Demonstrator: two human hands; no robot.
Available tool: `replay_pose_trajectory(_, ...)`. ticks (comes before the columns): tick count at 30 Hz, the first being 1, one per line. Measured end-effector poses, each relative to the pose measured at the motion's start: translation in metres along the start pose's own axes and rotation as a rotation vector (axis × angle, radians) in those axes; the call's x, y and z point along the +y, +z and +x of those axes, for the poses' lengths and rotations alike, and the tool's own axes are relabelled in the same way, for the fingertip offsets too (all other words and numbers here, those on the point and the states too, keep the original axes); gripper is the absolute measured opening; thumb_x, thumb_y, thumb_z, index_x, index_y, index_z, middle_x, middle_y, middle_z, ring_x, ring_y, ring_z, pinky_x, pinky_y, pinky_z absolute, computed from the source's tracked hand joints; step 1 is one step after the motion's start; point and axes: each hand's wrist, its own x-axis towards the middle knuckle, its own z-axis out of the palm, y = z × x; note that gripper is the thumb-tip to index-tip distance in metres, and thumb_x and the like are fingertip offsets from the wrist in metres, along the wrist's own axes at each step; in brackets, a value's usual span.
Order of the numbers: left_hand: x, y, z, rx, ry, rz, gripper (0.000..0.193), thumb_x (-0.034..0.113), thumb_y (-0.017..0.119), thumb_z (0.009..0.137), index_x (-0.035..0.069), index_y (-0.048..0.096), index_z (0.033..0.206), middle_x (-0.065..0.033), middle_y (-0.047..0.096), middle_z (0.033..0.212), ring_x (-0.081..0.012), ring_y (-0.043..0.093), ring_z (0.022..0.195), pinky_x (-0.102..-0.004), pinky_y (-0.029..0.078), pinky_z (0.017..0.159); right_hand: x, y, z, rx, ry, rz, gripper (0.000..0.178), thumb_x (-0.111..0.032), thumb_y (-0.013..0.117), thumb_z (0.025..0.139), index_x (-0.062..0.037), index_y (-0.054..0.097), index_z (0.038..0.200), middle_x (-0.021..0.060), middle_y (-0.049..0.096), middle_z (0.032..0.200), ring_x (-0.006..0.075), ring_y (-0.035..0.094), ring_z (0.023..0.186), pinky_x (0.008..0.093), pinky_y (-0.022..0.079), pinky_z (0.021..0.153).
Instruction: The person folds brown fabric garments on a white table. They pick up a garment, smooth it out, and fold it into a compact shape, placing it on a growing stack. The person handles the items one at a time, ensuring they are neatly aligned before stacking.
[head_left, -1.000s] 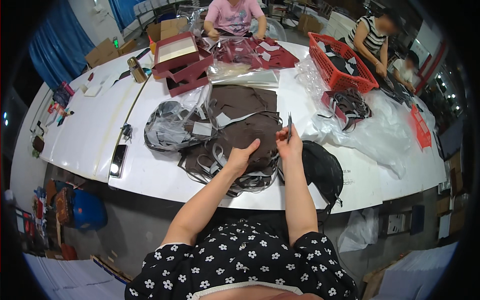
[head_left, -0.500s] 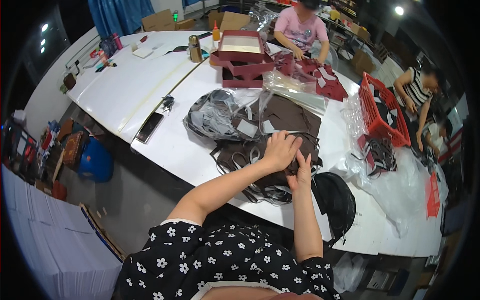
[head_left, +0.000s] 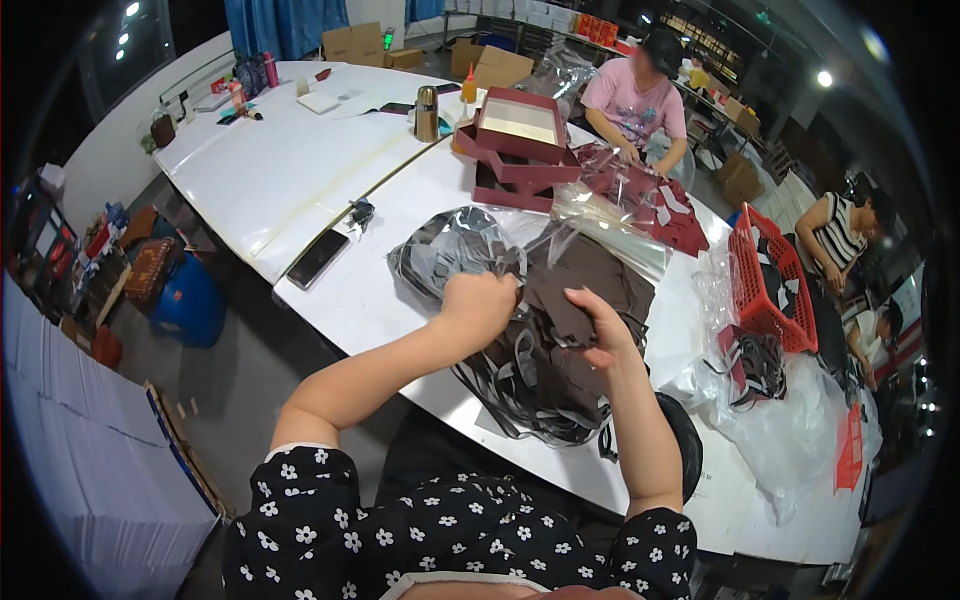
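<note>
A folded dark brown cloth piece (head_left: 562, 308) with thin straps is held up over the table. My right hand (head_left: 606, 332) grips its right side, thumb on top and fingers beneath. At its left edge my left hand (head_left: 480, 306) is closed in a fist; what its fingers pinch is hidden. Below my hands lies a heap of brown cloth pieces with loose grey-brown straps (head_left: 530, 390). Beyond them is a stack of flat brown pieces (head_left: 622, 282). A clear plastic bag of dark items (head_left: 440, 245) lies just past my left hand.
Dark red boxes (head_left: 520, 125), a metal flask (head_left: 427, 115) and a phone (head_left: 318, 259) are on the white table (head_left: 350, 310). A red basket (head_left: 770, 285) and plastic sheeting (head_left: 775, 430) lie to the right. Co-workers handle cloth at the far side and right.
My hands were together pressing on the brown pile. Now they are apart, the left further left and closed, the right lifting a brown cloth piece. The view has shifted slightly.
</note>
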Motion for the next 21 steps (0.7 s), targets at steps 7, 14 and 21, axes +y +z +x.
replay_pose_trajectory(7, -0.008, 0.004, -0.029, 0.259, 0.129, -0.014, 0.014, 0.015, 0.066, 0.073, 0.010, 0.054, 0.068, -0.0045, 0.054, 0.055, -0.0202, 0.059, 0.048, -0.0328, 0.044, 0.044, -0.002, 0.003, 0.109, -0.006, 0.279, -0.306, 0.029, -0.024, 0.064, 0.089, -0.0028, 0.057, 0.108, 0.0104, 0.066, 0.089, 0.0228, 0.064, 0.069, 0.0395, 0.057, 0.055)
replay_pose_trajectory(14, -0.019, -0.003, -0.002, 0.401, 0.054, -0.127, 0.019, 0.016, 0.064, 0.085, 0.009, 0.052, 0.071, -0.0067, 0.053, 0.060, -0.0240, 0.056, 0.051, -0.0360, 0.043, 0.046, 0.061, 0.037, 0.237, 0.198, -0.801, -0.831, 0.043, -0.023, 0.067, 0.086, -0.0016, 0.049, 0.118, 0.0193, 0.059, 0.111, 0.0290, 0.062, 0.100, 0.0478, 0.051, 0.086)
replay_pose_trajectory(21, -0.023, -0.007, 0.008, 0.220, -0.061, -0.343, 0.019, 0.022, 0.065, 0.089, 0.006, 0.055, 0.084, -0.0111, 0.060, 0.070, -0.0311, 0.060, 0.061, -0.0399, 0.045, 0.051, 0.030, 0.020, 0.214, 0.084, -0.559, -1.490, 0.066, -0.043, 0.064, 0.083, -0.0009, 0.050, 0.133, 0.0300, 0.052, 0.129, 0.0440, 0.051, 0.120, 0.0417, 0.040, 0.104)
